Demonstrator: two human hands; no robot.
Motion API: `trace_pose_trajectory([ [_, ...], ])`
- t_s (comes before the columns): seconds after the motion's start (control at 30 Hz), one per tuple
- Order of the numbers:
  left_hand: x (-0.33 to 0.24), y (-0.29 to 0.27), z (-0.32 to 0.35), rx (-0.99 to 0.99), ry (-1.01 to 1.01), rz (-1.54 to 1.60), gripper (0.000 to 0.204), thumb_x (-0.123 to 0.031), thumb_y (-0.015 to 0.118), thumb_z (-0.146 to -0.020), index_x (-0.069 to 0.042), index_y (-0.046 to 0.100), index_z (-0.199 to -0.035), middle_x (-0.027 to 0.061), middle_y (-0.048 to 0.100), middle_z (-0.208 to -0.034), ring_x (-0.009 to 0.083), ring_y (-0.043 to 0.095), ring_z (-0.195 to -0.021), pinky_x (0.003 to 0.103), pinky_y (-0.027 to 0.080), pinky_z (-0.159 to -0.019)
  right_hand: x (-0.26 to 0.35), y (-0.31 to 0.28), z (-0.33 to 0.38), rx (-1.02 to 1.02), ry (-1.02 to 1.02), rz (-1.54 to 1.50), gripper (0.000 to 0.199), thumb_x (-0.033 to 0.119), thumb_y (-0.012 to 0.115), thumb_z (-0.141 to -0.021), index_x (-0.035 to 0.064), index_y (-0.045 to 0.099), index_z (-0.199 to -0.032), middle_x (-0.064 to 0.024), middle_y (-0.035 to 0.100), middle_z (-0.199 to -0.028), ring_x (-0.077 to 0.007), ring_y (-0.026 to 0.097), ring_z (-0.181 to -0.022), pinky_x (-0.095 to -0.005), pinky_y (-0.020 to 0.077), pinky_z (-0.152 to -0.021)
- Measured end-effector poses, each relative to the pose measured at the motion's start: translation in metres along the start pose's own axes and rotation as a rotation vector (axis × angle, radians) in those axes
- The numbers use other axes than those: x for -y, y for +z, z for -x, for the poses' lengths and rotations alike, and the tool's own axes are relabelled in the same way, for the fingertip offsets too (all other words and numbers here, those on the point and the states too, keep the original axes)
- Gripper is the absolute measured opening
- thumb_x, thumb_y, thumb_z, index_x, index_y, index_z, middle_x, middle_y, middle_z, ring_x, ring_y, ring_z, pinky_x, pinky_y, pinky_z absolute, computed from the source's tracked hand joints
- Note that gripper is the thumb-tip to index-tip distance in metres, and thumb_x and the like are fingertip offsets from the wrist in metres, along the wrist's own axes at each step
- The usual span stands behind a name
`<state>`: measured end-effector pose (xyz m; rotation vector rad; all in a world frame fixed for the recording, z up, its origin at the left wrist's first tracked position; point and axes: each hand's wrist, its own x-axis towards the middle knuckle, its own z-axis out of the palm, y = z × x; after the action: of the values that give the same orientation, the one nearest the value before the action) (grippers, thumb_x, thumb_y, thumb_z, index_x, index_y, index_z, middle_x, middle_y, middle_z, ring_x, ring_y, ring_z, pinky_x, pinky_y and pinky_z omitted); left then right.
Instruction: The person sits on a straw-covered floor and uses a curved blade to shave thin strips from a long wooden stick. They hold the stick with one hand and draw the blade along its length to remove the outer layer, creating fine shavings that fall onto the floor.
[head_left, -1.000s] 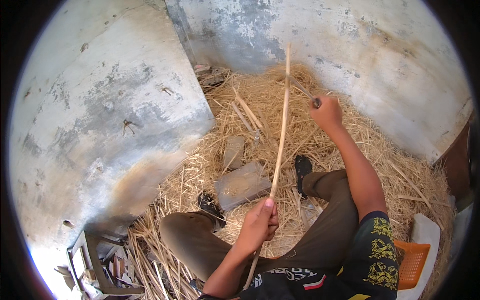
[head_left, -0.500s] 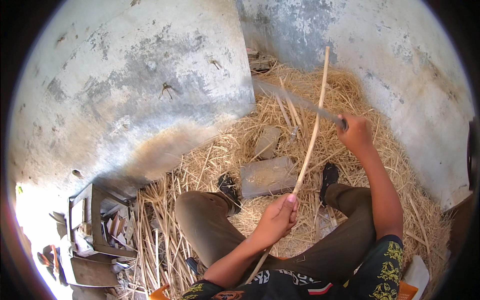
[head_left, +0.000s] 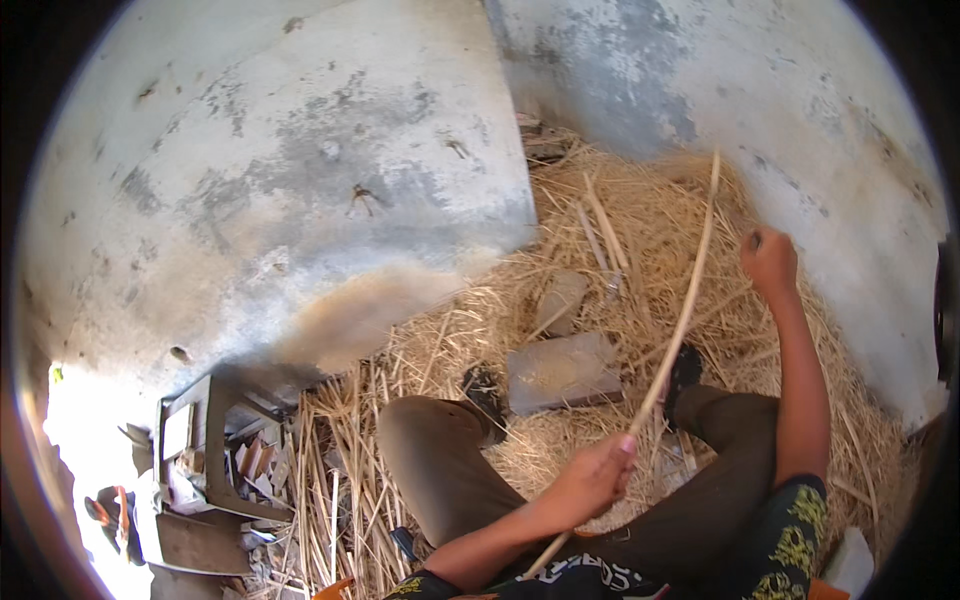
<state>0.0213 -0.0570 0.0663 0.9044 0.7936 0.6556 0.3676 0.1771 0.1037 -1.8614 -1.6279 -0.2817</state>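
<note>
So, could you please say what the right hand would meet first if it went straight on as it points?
The right hand would probably meet the far wall, though depth is unclear.

A free lane opens between the long pale stick [head_left: 687,310] and the right hand [head_left: 770,262]. Left of the stick, I see open air over the grey block [head_left: 565,372]. The stick bars the way across, slanting up past the left hand [head_left: 592,482], and the bent left leg [head_left: 435,460] and right leg [head_left: 735,440] hem in the low space. The left wall [head_left: 400,120] blocks that side; a wooden frame [head_left: 215,440] and loose stalks [head_left: 345,470] crowd the floor below it.
</note>
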Motion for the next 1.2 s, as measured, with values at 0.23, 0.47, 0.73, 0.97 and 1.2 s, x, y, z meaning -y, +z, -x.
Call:
trace_pose_trajectory([
  [0.23, 0.017, 0.009, -0.02, 0.033, -0.02, -0.02, 0.032, -0.037, 0.04, -0.111, -0.012, 0.047, -0.091, -0.004, 0.043, -0.069, 0.0052, 0.036, -0.051, 0.023, 0.029, -0.044, -0.023, 0.011, 0.013, 0.077, 0.235, 0.018, 0.031, 0.032, 0.071, -0.084, 0.0052, 0.076, -0.099, -0.0191, 0.074, -0.088, -0.0364, 0.072, -0.081, -0.0471, 0.0564, -0.074],
  [0.47, 0.014, -0.019, -0.029, -0.475, 0.42, -0.972, 0.025, -0.023, 0.052, -0.105, -0.002, 0.053, -0.091, 0.0201, 0.059, -0.065, 0.038, 0.06, -0.059, 0.047, 0.045, -0.052, 0.063, -0.004, 0.061, 0.26, -0.326, 0.284, 0.021, 0.028, 0.073, -0.078, 0.0079, 0.072, -0.084, -0.0158, 0.071, -0.076, -0.0279, 0.072, -0.072, -0.0436, 0.0554, -0.062],
  [0.73, 0.006, -0.006, -0.016, -0.587, 0.363, -1.118, 0.021, -0.02, 0.055, -0.102, -0.001, 0.053, -0.093, 0.0295, 0.059, -0.066, 0.0523, 0.061, -0.067, 0.058, 0.046, -0.058, 0.056, 0.029, 0.047, 0.33, -0.039, 0.242, 0.023, 0.023, 0.071, -0.081, 0.002, 0.073, -0.09, -0.0169, 0.072, -0.082, -0.0324, 0.073, -0.075, -0.0475, 0.0571, -0.068],
  [0.97, 0.011, -0.019, -0.016, -0.606, 0.402, -1.147, 0.021, -0.019, 0.05, -0.104, -0.001, 0.05, -0.094, 0.0292, 0.06, -0.064, 0.0511, 0.061, -0.061, 0.059, 0.046, -0.052, 0.083, 0.01, 0.059, 0.603, -0.027, 0.157, 0.025, 0.019, 0.07, -0.085, -0.0009, 0.074, -0.099, -0.0191, 0.071, -0.086, -0.032, 0.072, -0.081, -0.0463, 0.0585, -0.073],
  [1.2, 0.017, -0.012, -0.02, -0.531, 0.426, -1.087, 0.022, -0.019, 0.053, -0.103, 0.0, 0.053, -0.092, 0.0295, 0.06, -0.065, 0.0516, 0.061, -0.062, 0.057, 0.046, -0.052, 0.033, 0.048, 0.045, 0.521, 0.145, 0.154, 0.023, 0.022, 0.072, -0.082, 0.0001, 0.075, -0.09, -0.0177, 0.069, -0.075, -0.0313, 0.07, -0.07, -0.0449, 0.0573, -0.065],
])
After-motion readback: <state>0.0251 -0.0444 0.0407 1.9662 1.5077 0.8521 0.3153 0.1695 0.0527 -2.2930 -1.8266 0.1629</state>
